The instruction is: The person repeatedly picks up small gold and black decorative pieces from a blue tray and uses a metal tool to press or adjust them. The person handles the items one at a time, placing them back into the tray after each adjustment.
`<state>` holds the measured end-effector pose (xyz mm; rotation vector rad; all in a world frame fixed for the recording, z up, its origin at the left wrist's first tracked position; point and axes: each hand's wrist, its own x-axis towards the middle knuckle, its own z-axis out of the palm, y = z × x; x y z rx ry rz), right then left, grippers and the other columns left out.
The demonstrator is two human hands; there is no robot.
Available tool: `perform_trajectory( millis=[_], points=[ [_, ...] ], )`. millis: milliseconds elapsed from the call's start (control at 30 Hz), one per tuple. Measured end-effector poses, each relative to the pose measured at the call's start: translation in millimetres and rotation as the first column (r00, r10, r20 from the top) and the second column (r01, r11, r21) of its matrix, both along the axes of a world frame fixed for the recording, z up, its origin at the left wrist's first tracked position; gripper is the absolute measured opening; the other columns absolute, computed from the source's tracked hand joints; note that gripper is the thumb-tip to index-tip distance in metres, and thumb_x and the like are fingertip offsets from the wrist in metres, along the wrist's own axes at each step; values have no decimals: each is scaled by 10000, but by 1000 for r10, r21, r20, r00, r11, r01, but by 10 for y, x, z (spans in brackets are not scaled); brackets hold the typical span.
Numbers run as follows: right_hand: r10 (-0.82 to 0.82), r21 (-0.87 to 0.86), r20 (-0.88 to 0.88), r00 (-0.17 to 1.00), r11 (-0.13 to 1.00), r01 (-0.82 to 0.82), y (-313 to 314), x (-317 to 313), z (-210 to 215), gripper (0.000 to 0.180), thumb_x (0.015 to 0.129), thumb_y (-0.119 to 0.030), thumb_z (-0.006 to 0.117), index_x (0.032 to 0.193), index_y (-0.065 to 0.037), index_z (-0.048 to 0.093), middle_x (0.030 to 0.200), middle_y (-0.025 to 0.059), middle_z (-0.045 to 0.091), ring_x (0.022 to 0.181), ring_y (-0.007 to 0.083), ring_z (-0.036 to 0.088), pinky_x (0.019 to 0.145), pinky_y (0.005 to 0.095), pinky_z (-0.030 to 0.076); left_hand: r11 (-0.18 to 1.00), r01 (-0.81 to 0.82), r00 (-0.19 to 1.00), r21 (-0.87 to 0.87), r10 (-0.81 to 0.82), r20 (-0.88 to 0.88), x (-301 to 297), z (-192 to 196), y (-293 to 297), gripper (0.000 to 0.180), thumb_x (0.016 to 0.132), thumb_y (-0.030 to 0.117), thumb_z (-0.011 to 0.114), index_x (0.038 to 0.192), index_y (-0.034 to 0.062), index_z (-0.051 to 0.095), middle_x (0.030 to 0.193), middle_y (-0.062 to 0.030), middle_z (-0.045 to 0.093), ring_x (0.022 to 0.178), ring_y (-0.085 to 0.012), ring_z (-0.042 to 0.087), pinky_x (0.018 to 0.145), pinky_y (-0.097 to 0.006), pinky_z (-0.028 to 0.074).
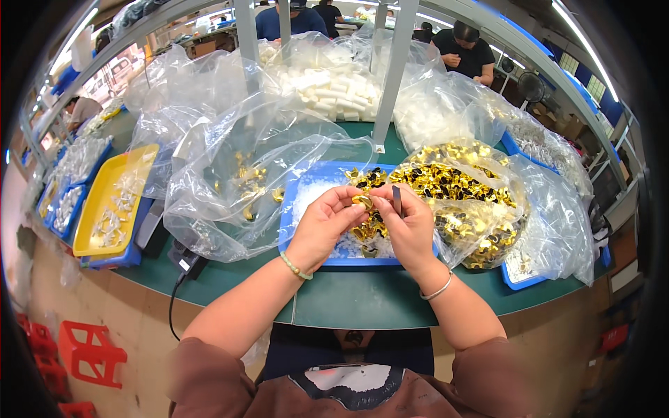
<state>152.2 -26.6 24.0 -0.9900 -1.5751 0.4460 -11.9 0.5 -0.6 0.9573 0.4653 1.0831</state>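
My left hand (327, 221) and my right hand (408, 224) meet above a blue tray (334, 262). Between their fingertips they pinch a small shiny gold cap-like piece (363, 200). A dark, flat, narrow tool (397, 200) also sticks up from my right hand; its kind is not clear. Under my hands, the tray holds a heap of gold pieces (373, 226) and small whitish bits (306, 198). Close by my right hand, a clear bag of many gold pieces (460, 184) bulges on the green table.
A mostly slack clear bag (230, 181) with some gold pieces lies left of the tray. White cylinders (338, 94) are heaped behind. A yellow tray (104, 244) stands at the left. Grey posts (390, 76) rise from the table. Other people (467, 52) sit beyond; red stools (94, 352) stand below.
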Motion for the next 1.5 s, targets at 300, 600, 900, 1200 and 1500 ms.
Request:
perform_trajectory(
  millis=[300,600,900,1200,1500],
  points=[
    [-19,93,75,997,996,12,-22,-16,-12,112,882,11,622,982,1,672,919,73,599,740,112,580,606,218,468,1000,-8,1000,12,8,-23,9,-19,-19,257,925,62,614,1165,23,532,1026,-47,626,946,-103,623,878,-242,519],
    [-70,205,151,986,978,38,-27,-38,-29,167,845,52,633,993,-15,672,924,85,606,724,130,592,589,228,488,996,-59,998,70,60,-1,18,-35,-43,239,920,51,616,1142,14,538,1035,-59,632,965,-117,629,914,-255,520],
    [-83,136,143,986,989,64,-17,-1,-11,164,821,45,657,967,-27,683,870,62,608,653,102,539,551,216,437,982,-131,991,139,135,-23,51,-55,-27,242,886,23,654,1109,-10,566,996,-70,649,911,-111,632,838,-241,521],
    [-47,114,85,995,993,37,-69,-43,-25,125,855,28,635,962,-8,689,901,56,623,658,84,493,593,218,408,992,-101,995,79,101,11,43,-76,-37,217,908,27,625,1112,12,554,1024,-90,651,954,-153,652,902,-279,539],
    [39,45,59,997,998,-42,-102,-82,-10,199,875,26,612,1059,-19,673,1056,66,612,638,67,490,577,208,418,991,-119,990,65,114,86,11,-67,-24,243,908,43,631,1134,-3,555,1045,-90,642,967,-149,643,900,-273,528]
  ],
)
